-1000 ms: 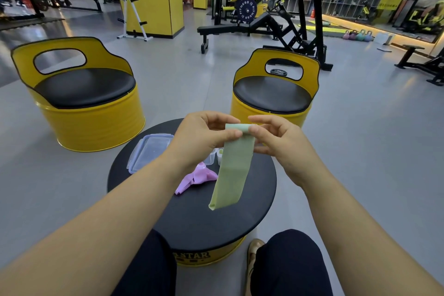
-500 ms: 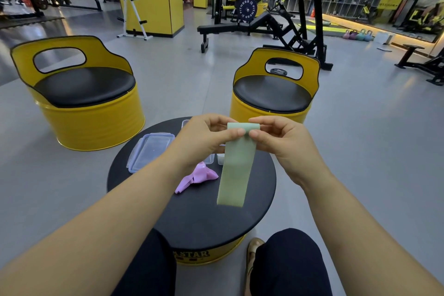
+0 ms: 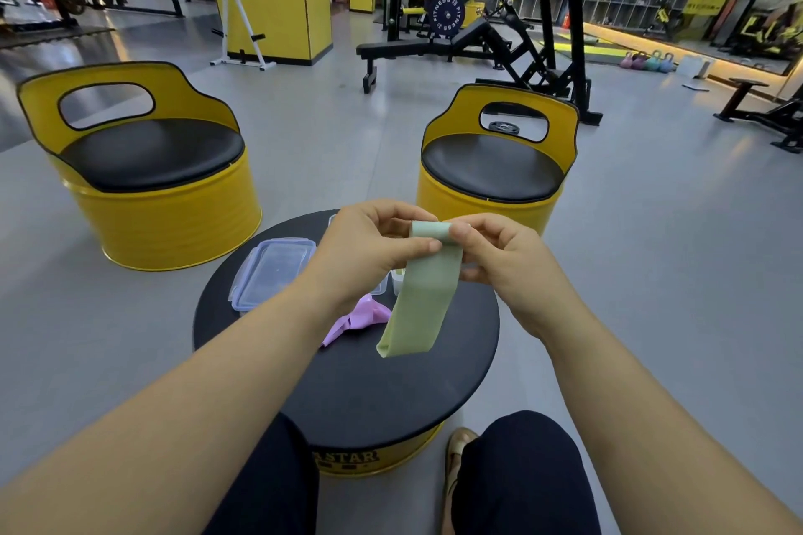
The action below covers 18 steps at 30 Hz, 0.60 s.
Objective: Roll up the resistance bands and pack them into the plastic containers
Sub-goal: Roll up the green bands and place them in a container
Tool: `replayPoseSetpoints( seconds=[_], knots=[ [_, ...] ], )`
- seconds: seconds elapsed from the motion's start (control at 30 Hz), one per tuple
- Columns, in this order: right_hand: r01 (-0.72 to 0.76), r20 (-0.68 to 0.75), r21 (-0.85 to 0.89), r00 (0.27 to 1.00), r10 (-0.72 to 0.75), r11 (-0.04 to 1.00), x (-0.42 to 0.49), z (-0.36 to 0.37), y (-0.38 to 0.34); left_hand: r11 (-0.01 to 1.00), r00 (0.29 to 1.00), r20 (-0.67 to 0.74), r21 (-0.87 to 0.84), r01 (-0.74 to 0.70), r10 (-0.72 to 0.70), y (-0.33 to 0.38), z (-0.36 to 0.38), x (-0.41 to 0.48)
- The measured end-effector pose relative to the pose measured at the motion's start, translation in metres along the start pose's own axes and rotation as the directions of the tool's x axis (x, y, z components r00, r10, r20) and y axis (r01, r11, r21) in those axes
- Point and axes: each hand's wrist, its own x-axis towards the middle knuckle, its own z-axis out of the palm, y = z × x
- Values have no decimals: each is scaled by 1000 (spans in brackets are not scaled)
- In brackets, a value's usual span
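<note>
Both hands, left (image 3: pixel 369 248) and right (image 3: pixel 504 261), pinch the top of a green resistance band (image 3: pixel 419 295) hanging above the black tabletop (image 3: pixel 391 395)

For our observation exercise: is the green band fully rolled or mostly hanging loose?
Mostly loose. The left hand and right hand pinch the green band at its curled top end; the rest hangs flat.

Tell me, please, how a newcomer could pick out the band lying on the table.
Start at the round black table before the person's knees. On its top, just right of the clear plastic container, lies a lilac band. Unlike the green band pinched by the left hand and right hand, it is crumpled and untouched.
</note>
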Motion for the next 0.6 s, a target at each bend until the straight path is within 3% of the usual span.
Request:
replayPoseSetpoints(
  seconds=[0.6],
  knots=[
    [95, 17, 72, 995, -97, 993, -1, -2, 6, 998, 998, 29, -15, 64, -63, -2, -1, -2]
  ],
)
